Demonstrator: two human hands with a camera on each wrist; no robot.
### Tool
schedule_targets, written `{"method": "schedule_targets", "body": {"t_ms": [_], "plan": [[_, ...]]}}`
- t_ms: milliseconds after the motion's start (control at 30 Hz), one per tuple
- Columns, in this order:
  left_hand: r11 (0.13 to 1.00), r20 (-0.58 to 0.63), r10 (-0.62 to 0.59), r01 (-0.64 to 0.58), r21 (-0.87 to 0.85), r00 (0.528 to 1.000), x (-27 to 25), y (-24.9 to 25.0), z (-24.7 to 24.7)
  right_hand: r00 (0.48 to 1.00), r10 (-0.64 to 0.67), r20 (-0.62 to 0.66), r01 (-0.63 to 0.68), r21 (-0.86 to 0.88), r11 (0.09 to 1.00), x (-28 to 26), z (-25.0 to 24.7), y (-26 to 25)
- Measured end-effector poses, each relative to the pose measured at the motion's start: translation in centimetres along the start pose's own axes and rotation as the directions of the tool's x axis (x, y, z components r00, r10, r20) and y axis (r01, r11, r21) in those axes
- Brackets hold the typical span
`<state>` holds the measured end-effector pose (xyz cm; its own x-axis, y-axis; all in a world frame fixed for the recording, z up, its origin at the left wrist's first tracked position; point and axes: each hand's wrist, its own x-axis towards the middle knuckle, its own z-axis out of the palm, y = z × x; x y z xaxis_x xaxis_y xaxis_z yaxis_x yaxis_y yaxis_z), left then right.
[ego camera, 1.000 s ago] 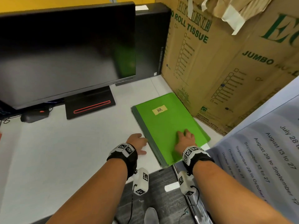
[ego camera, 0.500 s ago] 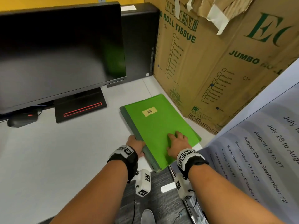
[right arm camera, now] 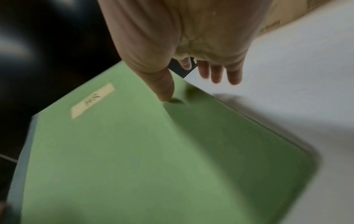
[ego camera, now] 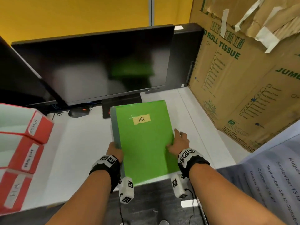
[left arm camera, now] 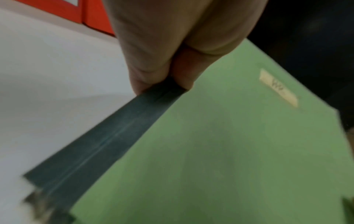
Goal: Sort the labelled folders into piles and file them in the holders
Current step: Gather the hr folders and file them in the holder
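A stack of green folders (ego camera: 144, 143) with a tan "HR" label (ego camera: 141, 119) is held above the white desk (ego camera: 78, 151) in front of the monitor. My left hand (ego camera: 114, 149) pinches the dark spine edge (left arm camera: 118, 133) of the folders (left arm camera: 220, 151) between thumb and fingers (left arm camera: 145, 81). My right hand (ego camera: 178, 143) holds the right edge of the folders (right arm camera: 134, 151). Its thumb (right arm camera: 164, 91) presses a dent into the top cover, and its fingers (right arm camera: 218, 74) stretch straight past the edge. Red-and-white file holders stand at the left, one labelled ADMIN (ego camera: 33, 127) and one HR (ego camera: 14, 190).
A black monitor (ego camera: 100, 65) and its stand (ego camera: 121, 101) sit right behind the folders. A large tissue carton (ego camera: 243, 78) walls off the right side. A printed sheet of dates (ego camera: 276, 184) lies at the near right. A middle holder (ego camera: 28, 158) has a label I cannot read.
The HR stack lay flat by the carton with my right palm on it. My left hand took its spine, and both hands moved it left. The holders came into view.
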<state>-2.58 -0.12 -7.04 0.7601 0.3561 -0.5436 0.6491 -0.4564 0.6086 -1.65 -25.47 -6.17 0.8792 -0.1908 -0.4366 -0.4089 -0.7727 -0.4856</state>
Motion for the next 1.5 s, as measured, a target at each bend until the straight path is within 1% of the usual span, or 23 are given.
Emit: {"method": "schedule_targets", "body": {"t_ms": [33, 100, 133, 233, 300, 333, 400, 433, 500, 600, 667, 733, 800, 933, 1000, 1100, 1233, 1333, 1433, 1500], "plan": [[1.000, 0.001, 0.025, -0.025, -0.019, 1.000, -0.2, 0.1, -0.4, 1.000, 0.021, -0.004, -0.020, 0.114, 0.993, 0.0, -0.3, -0.2], [0.991, -0.068, 0.082, -0.089, -0.100, 0.994, -1.1, -1.8, -5.0, 0.999, -0.047, 0.027, 0.036, 0.332, 0.943, -1.0, 1.1, -4.3], [0.984, -0.093, 0.125, -0.136, -0.118, 0.988, -1.2, -1.9, -5.7, 0.997, -0.074, 0.009, 0.064, 0.404, 0.912, -1.3, 0.9, -5.0], [0.945, -0.195, 0.227, -0.264, -0.191, 0.954, -1.9, -1.8, -8.8, 0.977, -0.178, -0.116, 0.213, 0.509, 0.834, -2.6, 0.4, -8.5], [0.878, -0.252, 0.264, -0.340, -0.335, 0.931, -2.5, -1.5, -11.0, 0.945, -0.266, -0.188, 0.326, 0.562, 0.760, -3.3, 0.4, -10.7], [0.826, -0.264, 0.286, -0.376, -0.420, 0.921, -2.5, -1.5, -12.0, 0.930, -0.296, -0.216, 0.367, 0.577, 0.729, -3.7, 0.4, -11.7], [0.732, -0.276, 0.302, -0.407, -0.546, 0.913, -2.1, -1.8, -13.6, 0.915, -0.337, -0.221, 0.400, 0.608, 0.686, -4.2, 0.7, -13.2], [0.714, -0.279, 0.301, -0.409, -0.568, 0.912, -2.0, -2.1, -14.1, 0.913, -0.354, -0.201, 0.399, 0.617, 0.679, -4.3, 1.2, -13.5], [0.725, -0.273, 0.278, -0.388, -0.569, 0.921, -1.4, -3.3, -14.7, 0.918, -0.375, -0.130, 0.372, 0.608, 0.702, -4.5, 2.5, -13.7], [0.793, -0.234, 0.243, -0.332, -0.510, 0.941, -0.9, -5.2, -14.6, 0.940, -0.340, -0.020, 0.299, 0.524, 0.797, -4.6, 4.6, -13.2], [0.813, -0.241, 0.232, -0.324, -0.483, 0.942, -0.6, -5.5, -14.5, 0.950, -0.310, -0.033, 0.286, 0.492, 0.823, -4.7, 4.9, -13.4], [0.818, -0.277, 0.231, -0.340, -0.463, 0.933, -0.8, -4.8, -14.7, 0.948, -0.307, -0.086, 0.310, 0.479, 0.821, -4.5, 4.5, -13.8], [0.842, -0.284, 0.232, -0.338, -0.419, 0.930, -0.7, -4.7, -15.0, 0.944, -0.313, -0.109, 0.326, 0.462, 0.825, -4.2, 4.3, -13.9], [0.907, -0.209, 0.226, -0.284, -0.312, 0.951, -0.7, -5.4, -14.9, 0.962, -0.272, -0.036, 0.266, 0.363, 0.893, -3.5, 5.8, -12.7], [0.909, -0.205, 0.242, -0.296, -0.293, 0.948, -0.6, -5.3, -14.9, 0.968, -0.242, -0.062, 0.248, 0.366, 0.897, -3.1, 6.2, -12.3], [0.894, -0.193, 0.253, -0.305, -0.327, 0.948, -0.3, -5.1, -14.8, 0.972, -0.205, -0.119, 0.236, 0.406, 0.883, -2.8, 5.9, -12.3], [0.851, -0.162, 0.155, -0.215, -0.479, 0.974, 1.5, -6.0, -14.0, 0.984, -0.134, -0.120, 0.173, 0.416, 0.893, -2.5, 5.8, -11.8], [0.863, -0.183, 0.132, -0.204, -0.462, 0.974, 1.9, -6.5, -13.7, 0.992, -0.089, -0.089, 0.118, 0.416, 0.901, -2.1, 6.3, -10.9], [0.867, -0.230, 0.090, -0.190, -0.460, 0.969, 1.6, -6.4, -13.8, 0.995, -0.054, -0.086, 0.084, 0.396, 0.914, -1.9, 6.5, -10.3], [0.896, -0.273, 0.076, -0.186, -0.403, 0.959, 1.6, -6.4, -14.2, 0.996, -0.021, -0.092, 0.056, 0.401, 0.915, -1.7, 6.4, -10.1]]}}
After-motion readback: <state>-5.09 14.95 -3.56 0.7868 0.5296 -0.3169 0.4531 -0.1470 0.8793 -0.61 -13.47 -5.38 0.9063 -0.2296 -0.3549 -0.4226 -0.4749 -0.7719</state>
